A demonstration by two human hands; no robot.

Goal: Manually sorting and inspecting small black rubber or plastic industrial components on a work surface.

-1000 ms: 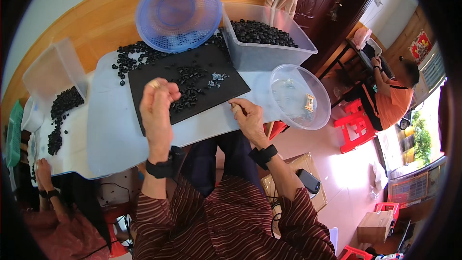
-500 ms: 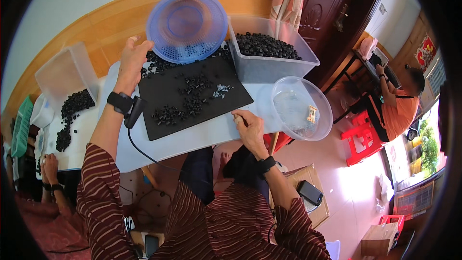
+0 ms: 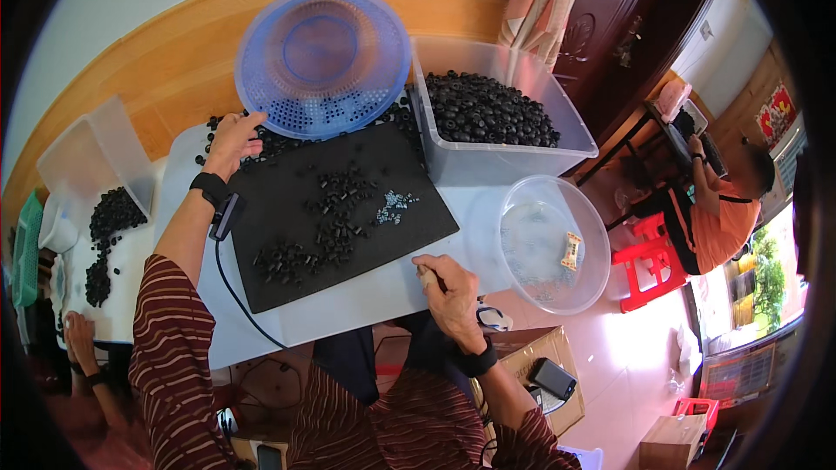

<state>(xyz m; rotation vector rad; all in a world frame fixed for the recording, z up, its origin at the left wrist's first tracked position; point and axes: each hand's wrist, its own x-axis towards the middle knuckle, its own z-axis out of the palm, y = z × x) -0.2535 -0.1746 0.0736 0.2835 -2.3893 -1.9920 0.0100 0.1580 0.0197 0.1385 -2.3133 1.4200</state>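
Observation:
My left hand [image 3: 233,146] is at the mat's upper left corner, over loose black pieces and beside the rim of a blue perforated plastic basket [image 3: 322,57]. Its fingers are apart and I see nothing in them. On the black mat [image 3: 383,274] lie small black cylindrical pieces [image 3: 335,226] in loose clusters and a little heap of tiny silvery pieces [image 3: 394,207]. My right hand [image 3: 451,296] is closed near the table's front edge, right of the mat's lower edge. Something pale shows at its fingertips, too small to make out.
A clear bin [image 3: 514,157] full of black pieces stands behind the mat. Right of it sits a round clear tub [image 3: 595,283] holding a small wrapped packet [image 3: 570,251]. At left, another clear bin [image 3: 65,144] lies tipped with spilled black pieces [image 3: 113,218]. Another person's hands [image 3: 80,339] are there.
My left hand has come down and closer in, toward the mat's upper left corner. My right hand stays closed near the table edge. The whole view has shifted slightly.

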